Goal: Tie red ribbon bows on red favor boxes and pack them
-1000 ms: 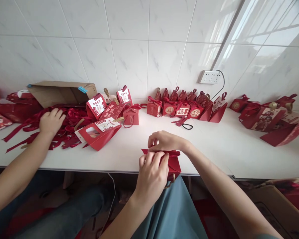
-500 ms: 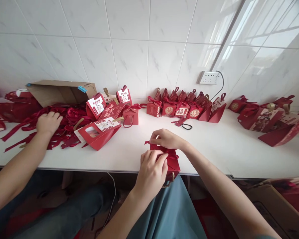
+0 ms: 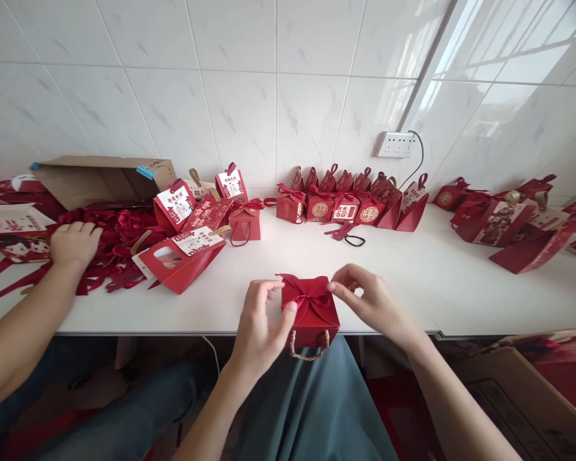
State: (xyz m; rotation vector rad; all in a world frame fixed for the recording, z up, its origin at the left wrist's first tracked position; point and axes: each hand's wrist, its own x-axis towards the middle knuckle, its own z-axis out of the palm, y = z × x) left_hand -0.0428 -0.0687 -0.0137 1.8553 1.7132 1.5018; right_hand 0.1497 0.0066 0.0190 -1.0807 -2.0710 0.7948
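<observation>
A small red box (image 3: 317,320) stands at the table's front edge, with a red ribbon bow (image 3: 310,298) on its top and a twisted gold cord handle hanging at its near side. On the box's left is my left hand (image 3: 264,323), fingers apart, the thumb at the bow's left side. My right hand (image 3: 365,298) is at the upper right corner, its thumb and index finger pinched near the ribbon's right end; whether ribbon lies between the fingertips is too small to tell.
Another person's hand (image 3: 74,246) rests on a pile of red ribbons (image 3: 120,237) at left, before a cardboard box (image 3: 105,173). Red gift boxes (image 3: 187,259) stand left of centre, more (image 3: 321,208) along the wall and at right. An open carton (image 3: 518,397) is below right.
My hands have moved apart to the two sides of the box, uncovering the bow and handle. A printed box has come into view at far left beside the other person's hand.
</observation>
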